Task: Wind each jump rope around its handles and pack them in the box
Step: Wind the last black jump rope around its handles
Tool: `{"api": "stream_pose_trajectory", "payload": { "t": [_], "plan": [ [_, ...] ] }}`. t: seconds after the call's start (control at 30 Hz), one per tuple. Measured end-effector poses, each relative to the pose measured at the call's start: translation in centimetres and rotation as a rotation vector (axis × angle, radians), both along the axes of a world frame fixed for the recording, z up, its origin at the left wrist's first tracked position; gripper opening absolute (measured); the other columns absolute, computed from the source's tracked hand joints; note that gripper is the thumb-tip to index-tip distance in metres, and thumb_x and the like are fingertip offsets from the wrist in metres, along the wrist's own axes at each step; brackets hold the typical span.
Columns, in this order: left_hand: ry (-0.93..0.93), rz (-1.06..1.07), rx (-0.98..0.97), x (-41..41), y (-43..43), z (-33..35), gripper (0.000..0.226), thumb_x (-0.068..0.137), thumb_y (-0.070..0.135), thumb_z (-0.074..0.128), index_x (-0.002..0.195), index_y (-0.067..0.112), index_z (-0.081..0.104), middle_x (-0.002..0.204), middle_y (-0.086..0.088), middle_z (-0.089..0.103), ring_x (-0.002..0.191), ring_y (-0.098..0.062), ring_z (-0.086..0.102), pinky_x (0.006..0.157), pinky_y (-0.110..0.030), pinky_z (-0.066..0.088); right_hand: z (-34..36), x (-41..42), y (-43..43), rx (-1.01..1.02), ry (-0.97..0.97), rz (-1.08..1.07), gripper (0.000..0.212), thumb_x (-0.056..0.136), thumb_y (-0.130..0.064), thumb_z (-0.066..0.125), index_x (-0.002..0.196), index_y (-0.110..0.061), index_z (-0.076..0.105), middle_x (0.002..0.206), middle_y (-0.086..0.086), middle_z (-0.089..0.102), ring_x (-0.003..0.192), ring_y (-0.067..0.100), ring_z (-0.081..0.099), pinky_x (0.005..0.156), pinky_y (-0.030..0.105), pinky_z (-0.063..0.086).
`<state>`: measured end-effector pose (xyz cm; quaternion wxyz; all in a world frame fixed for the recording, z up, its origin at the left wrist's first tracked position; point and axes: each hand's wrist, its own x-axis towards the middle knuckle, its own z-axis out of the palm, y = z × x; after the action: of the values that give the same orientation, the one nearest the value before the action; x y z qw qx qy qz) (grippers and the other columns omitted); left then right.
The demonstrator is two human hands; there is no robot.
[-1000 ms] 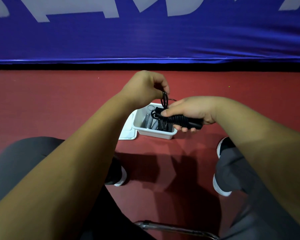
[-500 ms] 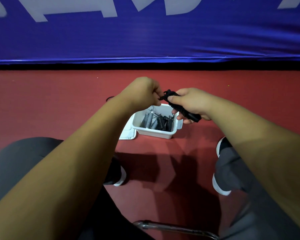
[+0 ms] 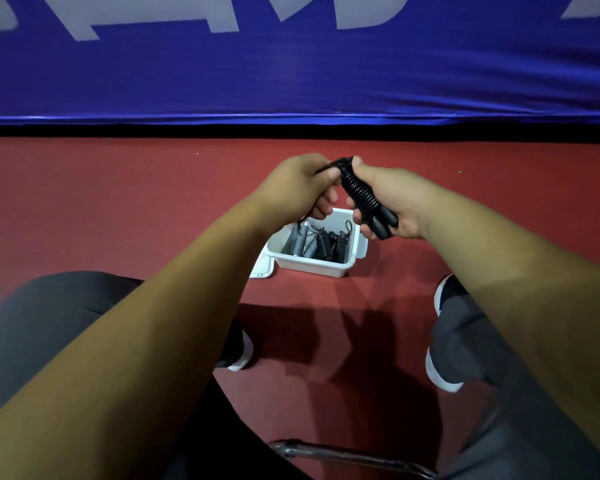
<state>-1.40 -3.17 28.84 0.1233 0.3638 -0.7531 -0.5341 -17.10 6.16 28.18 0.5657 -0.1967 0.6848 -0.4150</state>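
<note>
- We are pinching the loose end of the black cord with our left hand (image 3: 297, 188), near the middle of the frame. The fingers are curled, with the thumb and fingertips closing on the cord at the top of the bundle.
- Below that hand, a white lid (image 3: 262, 268) is lying flat on the red floor (image 3: 118, 202), just beside the box's left wall.
- The white plastic box (image 3: 312, 266) is standing open on the floor below our hands. Grey wound ropes (image 3: 300, 242) are lying on its left side and black wound ropes (image 3: 326, 245) on its right, so several are packed already.
- We are holding the black jump rope (image 3: 359, 195) in the air above the box's far rim. Its cord is coiling tightly round the paired handles, whose butt ends are poking out at the lower right.
- Our right hand (image 3: 395, 202) is gripping that bundle, with the fingers wrapping round it and the thumb pressing near the top.
- We are judging this rope nearly wound. Securing the end and setting it in the box are what is left.
- We are seeing no other loose ropes, so we cannot tell whether more are waiting outside the frame.
</note>
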Motion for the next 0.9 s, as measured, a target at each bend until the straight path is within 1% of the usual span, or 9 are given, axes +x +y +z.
{"api": "stream_pose_trajectory", "payload": {
  "t": [0.13,0.23,0.37,0.47,0.6,0.67,0.7,0.8,0.9],
  "plan": [
    [0.109,0.035,0.121,0.1,-0.3,0.6,0.038,0.111,0.04,0.046,0.105,0.012,0.072,0.064,0.005,0.049,0.055,-0.012,0.041,0.053,-0.028,0.039,0.6,-0.2,-0.2,-0.014,-0.035,-0.012,0.049,0.104,-0.069,0.048,0.11,-0.025,0.069,0.079,-0.001,0.065,0.058,0.013,0.06,0.057,0.029,0.052],
    [0.077,0.017,0.136,0.0,-0.8,1.0,0.038,0.111,0.036,0.047,0.11,0.011,0.075,0.067,0.003,0.053,0.056,-0.012,0.038,0.053,-0.028,0.031,1.2,-0.7,-0.2,-0.034,-0.054,-0.016,0.053,0.104,-0.068,0.046,0.103,-0.026,0.079,0.076,-0.003,0.063,0.058,0.012,0.058,0.058,0.028,0.05],
    [-0.075,-0.084,-0.05,1.0,-1.6,1.6,0.025,0.108,0.029,0.056,0.118,0.023,0.078,0.087,0.006,0.07,0.057,0.002,0.047,0.057,-0.015,0.039,2.0,-1.2,0.0,-0.071,-0.044,-0.013,0.056,0.1,-0.071,0.053,0.096,-0.018,0.073,0.078,0.001,0.065,0.059,0.016,0.059,0.057,0.029,0.048],
    [-0.121,-0.1,-0.074,1.3,-2.0,1.7,0.022,0.106,0.024,0.062,0.121,0.024,0.077,0.089,0.01,0.077,0.061,0.006,0.051,0.059,-0.008,0.04,2.0,-1.1,0.2,-0.139,0.047,0.017,0.053,0.095,-0.07,0.063,0.099,-0.018,0.073,0.083,0.006,0.069,0.063,0.02,0.063,0.059,0.034,0.053],
    [-0.263,-0.158,-0.134,1.7,-2.3,1.4,0.014,0.1,0.027,0.071,0.106,0.023,0.082,0.09,0.011,0.08,0.067,-0.001,0.055,0.063,-0.017,0.046,2.1,-0.7,0.6,-0.143,0.088,0.123,0.056,0.095,-0.068,0.064,0.106,-0.014,0.075,0.083,0.006,0.072,0.063,0.02,0.066,0.057,0.035,0.056],
    [-0.286,-0.165,-0.127,1.9,-2.3,1.2,0.009,0.098,0.025,0.074,0.1,0.023,0.082,0.09,0.006,0.081,0.071,-0.006,0.061,0.065,-0.024,0.051,2.1,-0.5,0.7,-0.143,0.066,0.185,0.058,0.096,-0.066,0.064,0.111,-0.011,0.074,0.081,0.006,0.07,0.063,0.02,0.065,0.055,0.034,0.055],
    [-0.279,-0.167,-0.106,1.9,-2.1,1.2,0.006,0.097,0.022,0.075,0.095,0.023,0.081,0.087,0.007,0.081,0.07,-0.005,0.063,0.065,-0.024,0.054,2.1,-0.4,0.7,-0.145,0.04,0.216,0.058,0.097,-0.066,0.063,0.113,-0.01,0.073,0.08,0.006,0.068,0.062,0.02,0.063,0.054,0.033,0.054],
    [-0.265,-0.162,-0.097,1.8,-1.8,1.2,0.017,0.096,0.014,0.076,0.082,0.024,0.076,0.067,0.01,0.076,0.06,0.0,0.067,0.062,-0.017,0.055,2.4,0.2,0.9,-0.117,-0.072,0.335,0.055,0.1,-0.064,0.058,0.113,-0.011,0.066,0.077,0.005,0.062,0.059,0.019,0.056,0.051,0.03,0.048],
    [-0.291,-0.139,-0.123,1.9,-1.6,1.3,0.022,0.094,0.007,0.076,0.074,0.016,0.074,0.063,0.003,0.074,0.06,-0.007,0.07,0.069,-0.027,0.062,3.0,0.6,1.3,-0.086,-0.162,0.489,0.053,0.102,-0.063,0.052,0.112,-0.012,0.061,0.074,0.004,0.056,0.056,0.018,0.049,0.048,0.027,0.044]
  ]
}}
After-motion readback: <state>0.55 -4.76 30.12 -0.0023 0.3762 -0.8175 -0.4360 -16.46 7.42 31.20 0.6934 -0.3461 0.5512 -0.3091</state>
